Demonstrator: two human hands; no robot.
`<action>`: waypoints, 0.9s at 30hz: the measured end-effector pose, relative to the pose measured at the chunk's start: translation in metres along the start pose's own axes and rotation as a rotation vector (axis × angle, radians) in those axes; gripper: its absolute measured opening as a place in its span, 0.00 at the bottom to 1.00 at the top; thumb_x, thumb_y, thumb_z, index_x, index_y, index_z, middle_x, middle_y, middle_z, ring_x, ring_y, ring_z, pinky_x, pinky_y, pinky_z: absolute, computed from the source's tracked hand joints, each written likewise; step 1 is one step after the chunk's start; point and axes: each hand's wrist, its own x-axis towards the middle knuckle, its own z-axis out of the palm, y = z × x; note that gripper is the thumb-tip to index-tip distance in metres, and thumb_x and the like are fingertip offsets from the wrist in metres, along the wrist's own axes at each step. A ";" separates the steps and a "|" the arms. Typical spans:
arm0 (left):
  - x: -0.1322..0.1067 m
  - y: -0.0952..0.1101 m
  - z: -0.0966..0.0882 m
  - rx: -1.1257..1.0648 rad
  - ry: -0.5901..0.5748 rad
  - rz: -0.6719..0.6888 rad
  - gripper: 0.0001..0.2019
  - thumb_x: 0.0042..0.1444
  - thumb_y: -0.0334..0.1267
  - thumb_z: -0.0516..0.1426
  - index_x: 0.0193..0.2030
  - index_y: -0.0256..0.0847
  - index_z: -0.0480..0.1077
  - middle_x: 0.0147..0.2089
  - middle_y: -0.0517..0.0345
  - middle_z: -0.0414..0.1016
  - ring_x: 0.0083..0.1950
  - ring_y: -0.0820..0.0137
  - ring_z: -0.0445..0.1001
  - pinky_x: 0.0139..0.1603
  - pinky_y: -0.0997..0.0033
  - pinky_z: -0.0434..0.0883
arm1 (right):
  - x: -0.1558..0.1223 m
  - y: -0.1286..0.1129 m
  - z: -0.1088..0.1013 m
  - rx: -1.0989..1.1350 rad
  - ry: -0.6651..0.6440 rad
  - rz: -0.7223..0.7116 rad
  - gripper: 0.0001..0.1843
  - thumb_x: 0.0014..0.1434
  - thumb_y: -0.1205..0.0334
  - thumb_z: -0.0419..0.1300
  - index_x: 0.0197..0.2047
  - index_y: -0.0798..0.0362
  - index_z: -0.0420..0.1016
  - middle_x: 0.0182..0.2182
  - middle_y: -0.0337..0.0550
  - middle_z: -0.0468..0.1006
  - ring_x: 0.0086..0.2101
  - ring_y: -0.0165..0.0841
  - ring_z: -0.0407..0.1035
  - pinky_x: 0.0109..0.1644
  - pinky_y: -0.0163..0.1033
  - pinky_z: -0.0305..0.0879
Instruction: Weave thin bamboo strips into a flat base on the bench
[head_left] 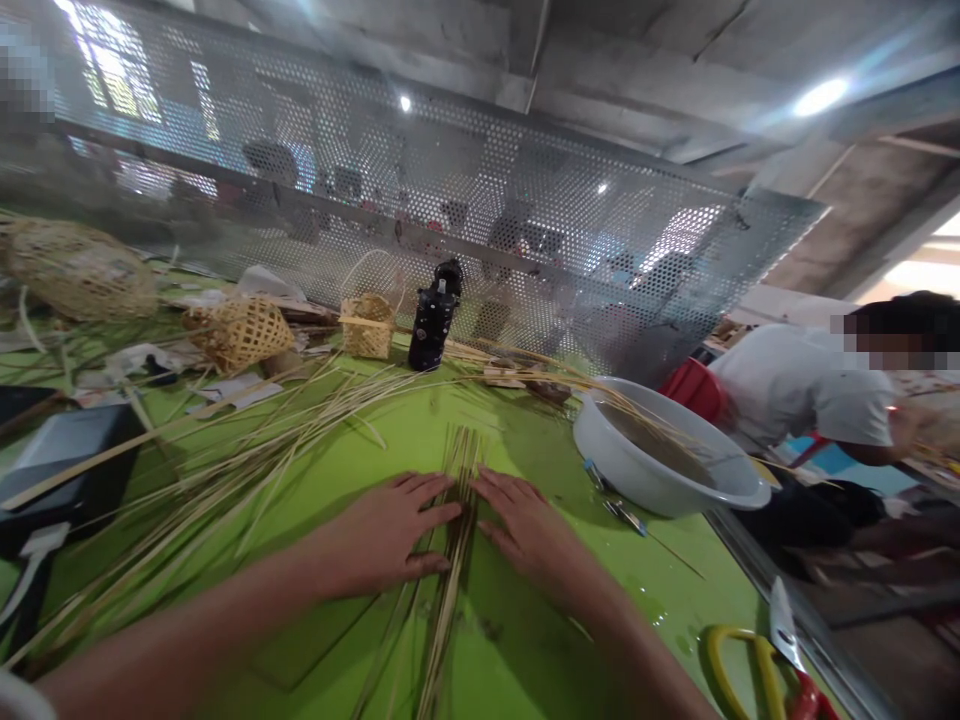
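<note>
A narrow bundle of bamboo strips (448, 590) runs lengthwise on the green tabletop, toward my body. My left hand (382, 530) lies along its left side, fingers stretched out and spread, fingertips touching the strips. From the right, my right hand (521, 520) meets the same bundle with fingers extended and its fingertips at the strips' edge. Neither hand is wrapped round anything. The far ends of the strips fan out a little beyond my fingers. More long, loose strips (300, 430) spread across the table to the left of my left hand.
A white basin (652, 490) with strips in it stands right, beside pens or small tools (615, 500). Yellow-and-red-handled scissors (784, 640) lie near right. A black bottle (431, 325), woven baskets (240, 333) and a perforated metal screen (450, 180) are behind. A person (802, 380) leans over at right.
</note>
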 end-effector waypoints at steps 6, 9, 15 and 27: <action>0.001 0.000 0.000 -0.005 0.000 0.003 0.33 0.63 0.63 0.45 0.68 0.48 0.61 0.71 0.43 0.58 0.69 0.49 0.61 0.67 0.48 0.59 | -0.001 0.000 -0.002 -0.013 -0.013 0.001 0.27 0.70 0.51 0.49 0.68 0.49 0.60 0.68 0.45 0.58 0.65 0.40 0.54 0.69 0.53 0.50; 0.000 0.000 0.000 -0.005 -0.007 -0.008 0.33 0.63 0.63 0.44 0.68 0.48 0.61 0.71 0.43 0.58 0.69 0.50 0.61 0.67 0.48 0.59 | -0.001 0.002 -0.002 -0.010 -0.026 0.007 0.27 0.70 0.51 0.49 0.68 0.50 0.61 0.68 0.45 0.59 0.65 0.40 0.54 0.69 0.53 0.49; 0.001 0.000 0.001 0.002 0.005 -0.001 0.33 0.63 0.62 0.45 0.68 0.47 0.62 0.71 0.42 0.58 0.69 0.50 0.61 0.67 0.49 0.59 | -0.002 0.002 -0.001 -0.009 -0.035 0.007 0.29 0.70 0.50 0.49 0.70 0.49 0.57 0.69 0.44 0.57 0.65 0.41 0.53 0.69 0.54 0.48; 0.002 0.002 -0.001 -0.016 -0.045 -0.025 0.34 0.63 0.64 0.42 0.69 0.47 0.61 0.72 0.42 0.56 0.70 0.50 0.58 0.69 0.48 0.57 | -0.001 0.000 -0.001 -0.039 -0.046 -0.003 0.29 0.70 0.49 0.49 0.70 0.48 0.57 0.68 0.44 0.58 0.65 0.41 0.54 0.69 0.54 0.49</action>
